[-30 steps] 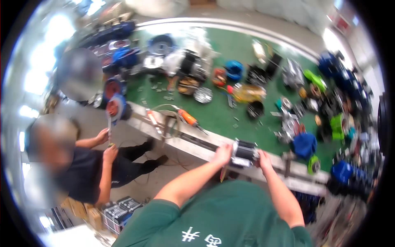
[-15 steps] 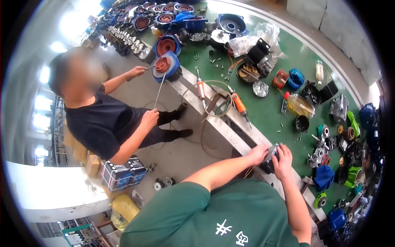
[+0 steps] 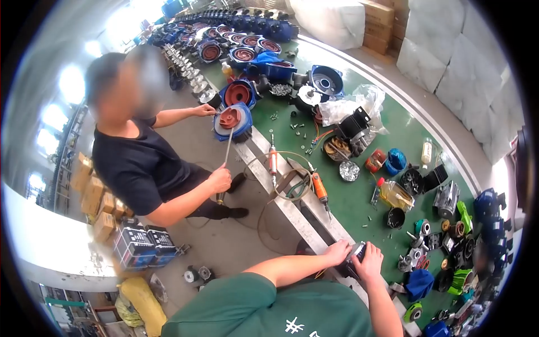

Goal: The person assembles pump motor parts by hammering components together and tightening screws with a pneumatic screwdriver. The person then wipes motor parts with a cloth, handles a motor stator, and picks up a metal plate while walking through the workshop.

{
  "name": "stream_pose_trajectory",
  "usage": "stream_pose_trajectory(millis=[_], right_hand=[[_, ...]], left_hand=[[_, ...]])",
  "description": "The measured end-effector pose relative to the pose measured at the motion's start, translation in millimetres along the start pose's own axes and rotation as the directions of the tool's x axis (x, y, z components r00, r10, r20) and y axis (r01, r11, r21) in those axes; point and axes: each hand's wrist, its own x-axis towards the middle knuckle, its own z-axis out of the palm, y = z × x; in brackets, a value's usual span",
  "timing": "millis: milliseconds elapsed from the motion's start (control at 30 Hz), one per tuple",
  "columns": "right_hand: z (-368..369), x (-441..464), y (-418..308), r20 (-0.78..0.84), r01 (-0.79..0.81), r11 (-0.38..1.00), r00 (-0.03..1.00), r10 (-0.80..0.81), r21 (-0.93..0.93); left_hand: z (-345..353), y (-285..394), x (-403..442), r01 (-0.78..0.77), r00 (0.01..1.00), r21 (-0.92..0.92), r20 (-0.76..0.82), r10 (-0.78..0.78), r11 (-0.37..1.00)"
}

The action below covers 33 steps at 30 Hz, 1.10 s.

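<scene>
Both my hands are at the near edge of the bench, around a small dark part with a silvery-grey face [image 3: 353, 258], perhaps a motor part. My left hand [image 3: 338, 253] grips its left side with bent fingers. On the opposite side, my right hand [image 3: 369, 263] wraps round it, fingers over the top edge. The part's underside is hidden by my hands. Farther along the bench lie an orange-bodied power screwdriver [image 3: 320, 189] and a second orange tool [image 3: 273, 162], with a looped hose between them.
Across the bench, a co-worker [image 3: 146, 163] holds a rod [image 3: 229, 147] against a red impeller [image 3: 230, 118] in a blue housing. A yellow-liquid bottle [image 3: 397, 194], a black cup [image 3: 394, 218] and a blue cloth [image 3: 419, 284] lie on the green top [image 3: 359, 196]. Boxes [image 3: 135, 247] stand on the floor.
My view has tilted up and shifted, showing more of the far bench. Both my hands stay on the dark part. The co-worker's rod hand has moved slightly.
</scene>
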Motion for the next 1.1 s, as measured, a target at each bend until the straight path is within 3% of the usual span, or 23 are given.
stream_pose_trajectory(millis=[67,100,200,367,500,633,733,833,933,1100], right_hand=[[8.6,4.2,10.7,-0.042,0.051,0.999,0.998,-0.051,0.0],[12.4,4.5,14.2,-0.061,0.077,0.997,0.995,-0.076,0.003],[19.6,4.0,20.3,-0.079,0.09,0.995,0.993,-0.086,0.036],[20.4,2.3,18.0,-0.109,0.138,0.99,0.985,-0.133,0.041],[20.2,-0.7,16.3,-0.117,0.104,0.993,0.988,-0.097,0.051],[22.6,0.9,18.9,-0.158,0.131,0.991,0.98,-0.124,0.034],[21.6,-0.2,17.8,-0.156,0.123,0.992,0.981,-0.116,0.035],[21.9,0.6,19.2,-0.161,0.129,0.991,0.979,-0.122,0.036],[24.4,-0.3,19.9,-0.17,0.136,0.99,0.977,-0.128,0.037],[20.8,-0.9,17.2,-0.168,0.101,0.993,0.982,-0.089,0.062]], left_hand=[[0.3,-8.7,-3.7,-0.183,0.982,0.068,-0.022,0.185,0.981],[-5.0,-10.3,-2.6,-0.201,0.979,0.094,0.056,0.196,0.975],[-15.0,-7.6,-5.5,-0.249,0.965,0.047,0.097,0.243,0.967],[-7.2,-18.4,-0.2,-0.397,0.917,0.018,0.04,0.396,0.918],[-4.0,-14.8,0.7,-0.271,0.962,-0.082,0.015,0.273,0.959],[13.4,-19.6,7.7,-0.007,0.999,-0.226,0.03,0.014,0.974],[8.1,-10.8,10.0,0.106,0.989,-0.159,0.122,-0.087,0.982],[8.9,-14.6,5.5,-0.18,0.983,0.011,-0.017,0.18,0.984],[2.0,-23.1,1.6,-0.282,0.959,-0.01,0.038,0.282,0.959],[1.6,-24.0,4.4,-0.311,0.949,-0.1,0.011,0.314,0.945]])
